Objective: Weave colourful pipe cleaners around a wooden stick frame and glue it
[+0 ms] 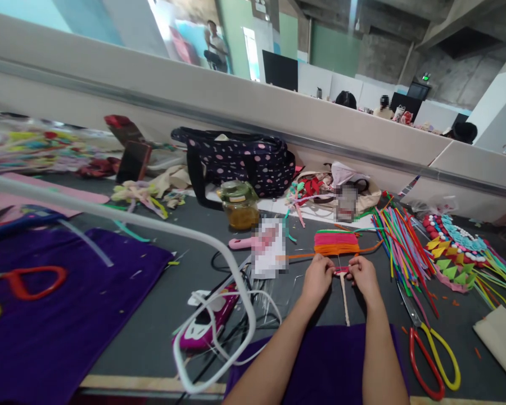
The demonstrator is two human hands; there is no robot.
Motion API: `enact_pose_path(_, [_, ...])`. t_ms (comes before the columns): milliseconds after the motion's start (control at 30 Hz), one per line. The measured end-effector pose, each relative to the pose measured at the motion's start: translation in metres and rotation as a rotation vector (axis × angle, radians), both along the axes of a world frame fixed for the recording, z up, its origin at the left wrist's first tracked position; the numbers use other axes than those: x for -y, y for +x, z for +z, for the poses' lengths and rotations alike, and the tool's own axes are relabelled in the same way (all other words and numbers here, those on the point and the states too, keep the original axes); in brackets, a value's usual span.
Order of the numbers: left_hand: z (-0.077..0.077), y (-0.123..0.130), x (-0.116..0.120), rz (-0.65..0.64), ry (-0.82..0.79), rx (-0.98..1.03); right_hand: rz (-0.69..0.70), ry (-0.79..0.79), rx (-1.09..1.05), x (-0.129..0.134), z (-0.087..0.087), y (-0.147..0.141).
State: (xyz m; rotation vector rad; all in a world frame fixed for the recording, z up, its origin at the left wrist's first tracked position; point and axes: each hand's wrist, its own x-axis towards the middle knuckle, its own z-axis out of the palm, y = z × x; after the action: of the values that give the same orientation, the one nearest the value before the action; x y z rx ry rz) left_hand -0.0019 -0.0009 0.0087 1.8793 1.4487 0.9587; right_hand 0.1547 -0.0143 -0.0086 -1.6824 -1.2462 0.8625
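Note:
My left hand (319,278) and my right hand (364,278) are side by side above the dark table. Fingers of both are closed, pinching opposite ends of a short pink pipe cleaner (342,270). From its middle a pale, fuzzy, beige-wrapped stem (345,302) runs down towards me. Just beyond my fingers lies a flat panel of pink and orange pipe cleaners (336,242), with loose orange ends sticking out at both sides. A thin wire shows between the panel and my fingers. My fingertips partly hide the pink piece.
Right of my hands lie a bundle of coloured pipe cleaners (402,244) and red-and-yellow scissors (432,349). To the left are a magenta glue gun (206,320), a white tubular frame (164,228), a lidded jar (240,208) and purple cloth (96,292). Behind stands a patterned bag (253,163).

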Motion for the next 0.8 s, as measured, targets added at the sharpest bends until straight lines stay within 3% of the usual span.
enact_pose_path(233, [0.004,-0.002,0.003,-0.032,-0.021,-0.007,0.027,0.019,0.101,0.003,0.011,0.007])
enact_pose_path(467, [0.007,-0.005,0.004,-0.062,-0.034,-0.017,0.084,0.02,0.368,0.005,0.017,0.011])
enact_pose_path(800, [0.007,-0.006,0.004,-0.077,-0.042,-0.024,0.145,0.028,0.365,0.006,0.014,0.015])
